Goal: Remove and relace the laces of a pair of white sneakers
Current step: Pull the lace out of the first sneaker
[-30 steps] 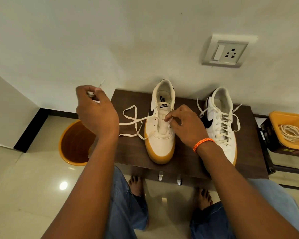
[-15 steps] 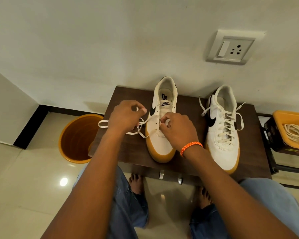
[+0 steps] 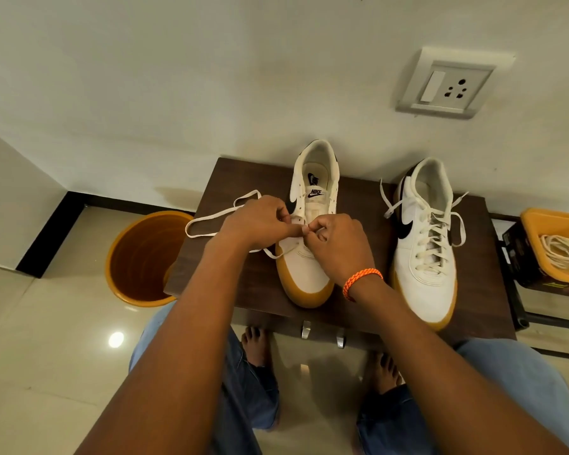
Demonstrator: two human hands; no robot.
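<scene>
The sneakers sit on a dark table (image 3: pixel 243 290): the right sneaker (image 3: pixel 422 254) is fully laced, the left sneaker (image 3: pixel 309 257) nearly bare. Its lace (image 3: pixel 211 221) is pinched by the left hand (image 3: pixel 260 221) and right hand (image 3: pixel 337 243) at the lowest eyelets; most of the lacing is judged outstanding.

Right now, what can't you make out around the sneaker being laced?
Head view only:
- Eyelets under the left hand and right hand: covered by the fingers.
- Lace tip: hidden in the pinch.
- Near sneaker lacing progress: blocked by both hands.
- Laced sneaker: knot not discernible.
</scene>
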